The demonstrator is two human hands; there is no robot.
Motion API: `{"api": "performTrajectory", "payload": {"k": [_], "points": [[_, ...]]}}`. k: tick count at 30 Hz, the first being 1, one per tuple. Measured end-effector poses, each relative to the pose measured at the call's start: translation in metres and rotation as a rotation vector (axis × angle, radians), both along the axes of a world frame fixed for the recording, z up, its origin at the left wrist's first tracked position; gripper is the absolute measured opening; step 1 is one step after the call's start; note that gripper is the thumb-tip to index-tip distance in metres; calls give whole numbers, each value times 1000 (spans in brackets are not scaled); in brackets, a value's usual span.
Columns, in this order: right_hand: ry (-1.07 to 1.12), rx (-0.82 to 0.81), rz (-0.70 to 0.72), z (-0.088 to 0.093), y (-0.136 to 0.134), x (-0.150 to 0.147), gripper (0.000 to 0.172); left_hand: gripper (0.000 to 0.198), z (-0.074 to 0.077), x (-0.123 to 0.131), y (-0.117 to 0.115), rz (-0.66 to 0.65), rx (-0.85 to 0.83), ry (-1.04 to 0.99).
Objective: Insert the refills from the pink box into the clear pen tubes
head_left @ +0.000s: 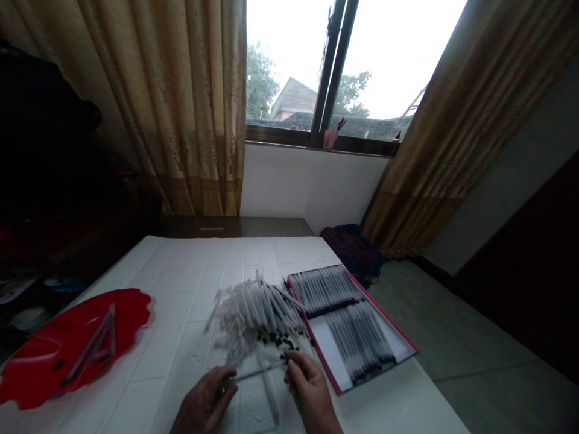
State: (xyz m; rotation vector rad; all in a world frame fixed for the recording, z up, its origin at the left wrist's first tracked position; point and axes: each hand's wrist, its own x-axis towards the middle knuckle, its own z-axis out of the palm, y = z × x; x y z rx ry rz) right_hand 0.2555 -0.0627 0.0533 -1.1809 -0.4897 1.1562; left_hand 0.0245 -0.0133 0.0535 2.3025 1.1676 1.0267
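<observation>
Between my two hands a slim translucent pen (257,371) lies nearly level above the table. My left hand (207,399) is closed around its left end. Thumb and fingers of my right hand (311,392) pinch the right end, where something small and black shows; I cannot tell if it is a separate part. Just beyond my hands lies a heap of clear plastic pen barrels (253,307), with small black plugs (284,342) scattered at its near edge. A pink-edged box (319,331) to the right holds two rows of pens with black ends (362,340).
On the left of the white table (176,265) sits a red wavy-rimmed plate (129,301) with a few clear pieces in it. Dark cloth (353,247) lies beyond the table's far right corner. A pink cup (330,139) stands on the windowsill.
</observation>
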Motion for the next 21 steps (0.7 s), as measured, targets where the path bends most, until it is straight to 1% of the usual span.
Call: {"api": "performTrajectory", "payload": {"k": [5,7,9,12,13,15,16,18,21], "points": [[43,-30,-32,1,-1,3,51,33,-7,-2,2,43,144,26],[-30,-51,-63,2,-2,7,49,33,-7,-2,2,59,144,27],[-234,-36,-86,5,-3,12,41,34,-6,-1,2,71,123,11],[-743,70,-77,11,-2,20,20,36,-3,0,3,85,85,-19],[-918,102,-64,13,-1,22,16,36,-2,1,3,85,73,-24],[-1209,131,-22,15,2,23,18,37,-2,1,3,87,61,-33],[-1315,122,-3,15,3,22,20,37,-2,1,2,90,59,-36],[-1449,72,24,15,5,20,22,37,-3,1,2,94,61,-38],[-1486,34,27,16,6,19,23,38,-4,0,3,94,59,-38]]}}
